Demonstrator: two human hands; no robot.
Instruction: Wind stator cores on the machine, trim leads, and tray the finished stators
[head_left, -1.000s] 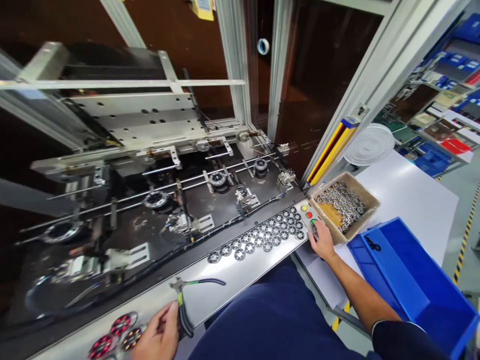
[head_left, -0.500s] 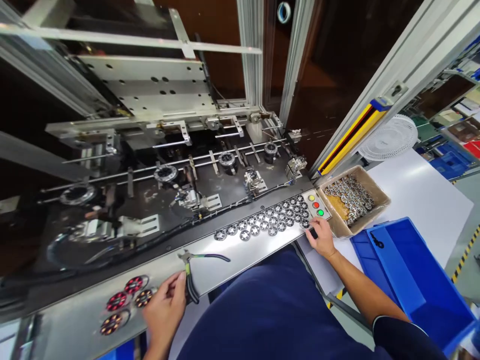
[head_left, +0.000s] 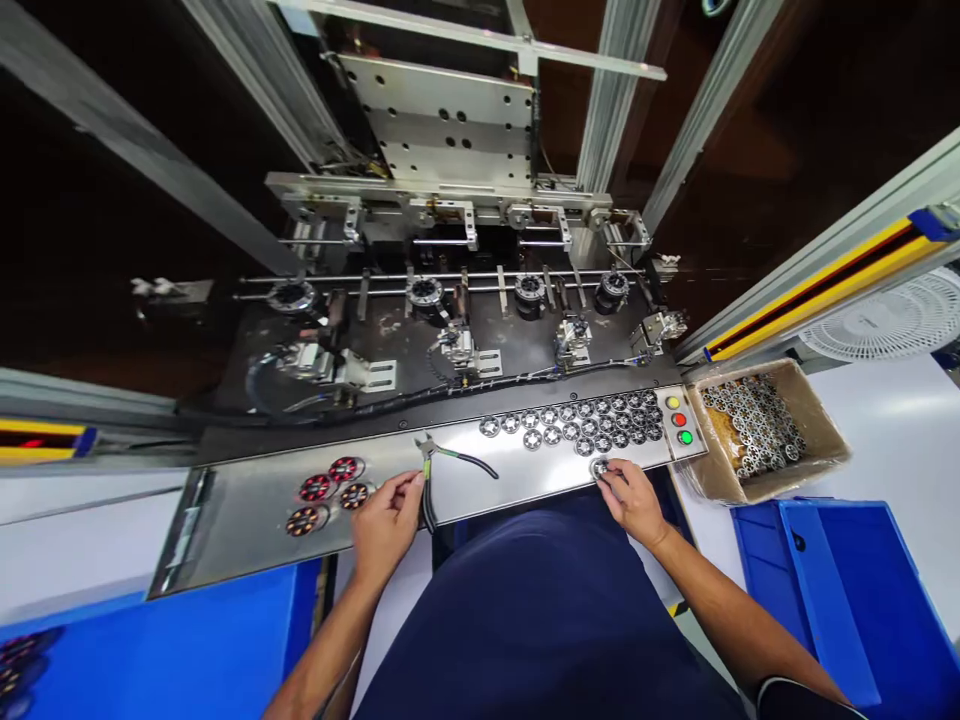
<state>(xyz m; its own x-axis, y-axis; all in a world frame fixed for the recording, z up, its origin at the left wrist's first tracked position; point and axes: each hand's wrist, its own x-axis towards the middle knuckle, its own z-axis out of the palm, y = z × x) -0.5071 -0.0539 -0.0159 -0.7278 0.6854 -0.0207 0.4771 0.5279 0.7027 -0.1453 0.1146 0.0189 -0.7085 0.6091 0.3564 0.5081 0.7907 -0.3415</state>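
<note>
My right hand [head_left: 632,500] is closed, thumb and fingertips pinching a small round slotted metal core [head_left: 598,468] at the front edge of the steel ledge [head_left: 517,485]. Behind it, rows of similar metal cores [head_left: 586,425] lie on the ledge. My left hand [head_left: 388,520] rests over the ledge with fingers curled and thumb pressed toward them; whatever is between them is hidden. Close to its fingertips lie cutting pliers [head_left: 427,465] with spread green-and-black handles. To its left sit several cores wound with red or copper-coloured wire, among them a red one [head_left: 316,487].
Behind the ledge stands a machine with several round fixtures [head_left: 426,292] and metal clamps. Yellow, red and green buttons [head_left: 679,420] are at the ledge's right end. Beyond them is a carton [head_left: 821,450] of metal cores. Blue bins [head_left: 862,590] stand at right and lower left.
The view has swung left. My right hand has drawn a core away from the rows toward the front edge. My left hand stays beside the pliers.
</note>
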